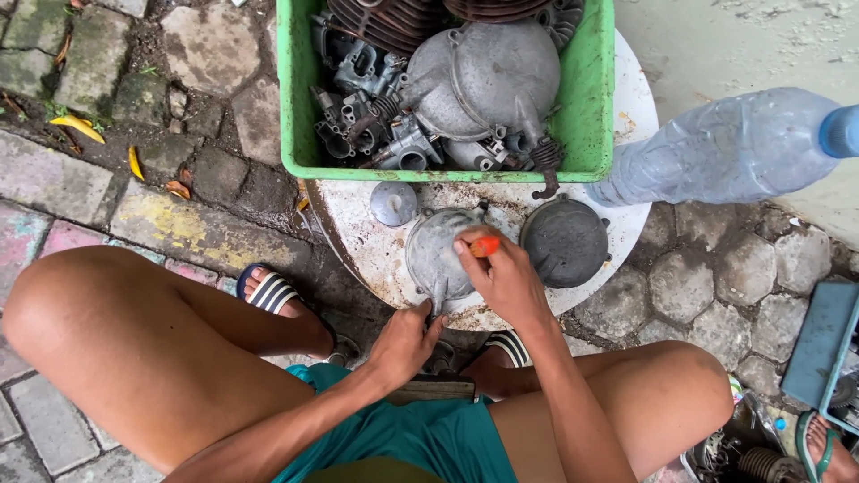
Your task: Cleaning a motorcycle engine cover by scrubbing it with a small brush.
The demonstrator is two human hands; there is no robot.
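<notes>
Outdoor stone paving surrounds a round white table (626, 107). At its near edge, the right hand (506, 277) grips an orange-handled tool (484, 245) upright on a grey engine cover (438, 259); the left hand (404, 340) curls around the table's rim, steadying. The tool may slip, as nothing clamps the cover.
</notes>
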